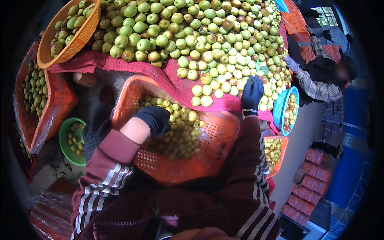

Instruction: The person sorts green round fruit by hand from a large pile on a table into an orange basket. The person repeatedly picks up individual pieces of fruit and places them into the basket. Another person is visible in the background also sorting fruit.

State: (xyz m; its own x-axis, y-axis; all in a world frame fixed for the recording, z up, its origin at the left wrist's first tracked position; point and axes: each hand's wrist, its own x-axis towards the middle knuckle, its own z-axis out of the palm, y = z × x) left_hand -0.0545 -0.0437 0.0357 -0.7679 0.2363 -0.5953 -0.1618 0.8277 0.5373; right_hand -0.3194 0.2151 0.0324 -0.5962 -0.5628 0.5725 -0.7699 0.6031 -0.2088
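Observation:
A large pile of green and brownish jujube-like fruit [180, 30] lies on a pink quilted cloth [144, 67]. My right hand [253, 91], in a dark glove, reaches onto the pile's near edge, its fingers over some fruit; whether it grips one is hidden. Below the cloth stands an orange plastic crate [177, 171] with a clear liner, partly filled with the same fruit [183, 129]. Over the crate's left part is my left hand [154, 120], also dark-gloved, its fingers curled downward; what they hold cannot be seen.
An orange basket [69, 54] of fruit tilts at the upper left. A green basin [63, 138] and a lined crate [57, 111] stand left. A blue basket [279, 111] and another crate [277, 171] are right. A co-worker's gloved hand [291, 64] touches the pile's right edge.

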